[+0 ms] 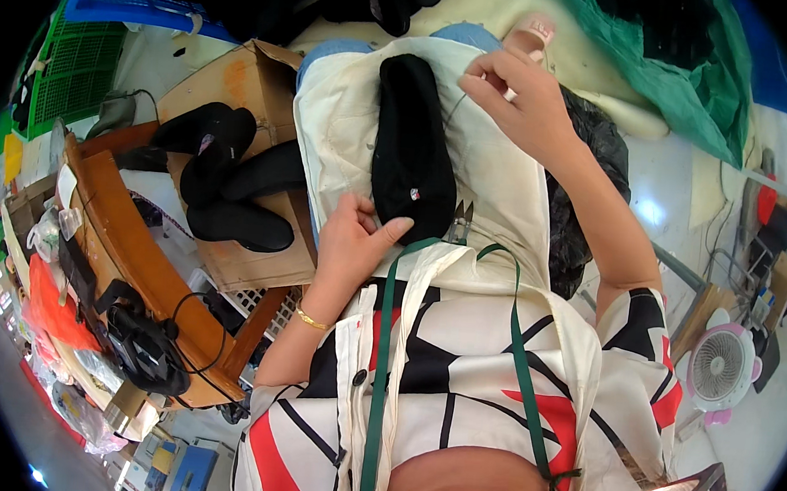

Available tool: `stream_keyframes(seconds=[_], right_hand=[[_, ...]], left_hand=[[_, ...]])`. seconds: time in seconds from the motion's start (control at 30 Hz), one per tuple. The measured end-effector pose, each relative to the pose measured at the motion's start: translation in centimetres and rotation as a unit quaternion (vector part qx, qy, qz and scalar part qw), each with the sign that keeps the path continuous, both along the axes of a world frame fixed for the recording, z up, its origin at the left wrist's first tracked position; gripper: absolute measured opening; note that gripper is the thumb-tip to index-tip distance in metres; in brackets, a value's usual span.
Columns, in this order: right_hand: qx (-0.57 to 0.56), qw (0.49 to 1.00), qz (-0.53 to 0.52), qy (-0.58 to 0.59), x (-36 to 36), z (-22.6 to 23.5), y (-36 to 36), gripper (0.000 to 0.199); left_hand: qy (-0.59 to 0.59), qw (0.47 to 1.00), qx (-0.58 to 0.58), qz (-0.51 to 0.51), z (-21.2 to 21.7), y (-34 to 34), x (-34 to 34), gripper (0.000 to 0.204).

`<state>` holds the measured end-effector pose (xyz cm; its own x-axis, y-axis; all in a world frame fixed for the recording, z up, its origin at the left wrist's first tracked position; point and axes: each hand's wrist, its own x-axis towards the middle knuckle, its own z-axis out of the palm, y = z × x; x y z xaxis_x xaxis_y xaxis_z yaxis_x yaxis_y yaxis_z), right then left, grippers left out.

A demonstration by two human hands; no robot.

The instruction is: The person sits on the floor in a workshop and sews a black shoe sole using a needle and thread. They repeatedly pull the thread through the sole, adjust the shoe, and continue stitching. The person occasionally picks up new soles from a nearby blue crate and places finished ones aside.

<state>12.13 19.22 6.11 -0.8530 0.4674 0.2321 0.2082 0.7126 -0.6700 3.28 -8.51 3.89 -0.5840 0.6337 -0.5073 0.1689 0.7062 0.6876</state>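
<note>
A black soft fabric shoe [416, 147] lies lengthwise on the cream apron [507, 190] over my lap, with a small pale-and-red mark near its near end. My left hand [357, 240] grips that near end, thumb on top and fingers at its left side. Above the lap to the right, my right hand [518, 99] is raised with thumb and forefinger pinched together. A thin dark thread-like strand [456, 111] runs from this pinch toward the shoe's right side; whether it includes a needle I cannot tell. Small thread snips [462, 221] rest beside the shoe's near end.
More black shoes [225, 179] are piled on a cardboard box [237, 266] to the left, next to a curved wooden bench [137, 255]. A black plastic bag [579, 195] is at my right. Farther right stands a white fan [721, 361]. Green sheeting [670, 73] hangs at the far right.
</note>
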Motion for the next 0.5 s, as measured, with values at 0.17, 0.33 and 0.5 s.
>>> stream_keyframes(seconds=[0.17,0.33,0.5], right_hand=[[-0.336,0.939,-0.078,0.004,2.4,2.4,-0.7,0.022],[-0.506,0.851,-0.049,0.134,3.9,5.8,0.1,0.021],[-0.511,0.848,0.067,0.126,5.1,9.2,-1.2,0.023]], left_hand=[[-0.125,0.992,-0.024,0.010,-1.4,-0.2,0.8,0.048],[-0.045,0.995,0.061,0.065,0.9,0.0,-0.9,0.040],[0.161,0.962,0.212,0.059,5.1,0.7,-7.7,0.028]])
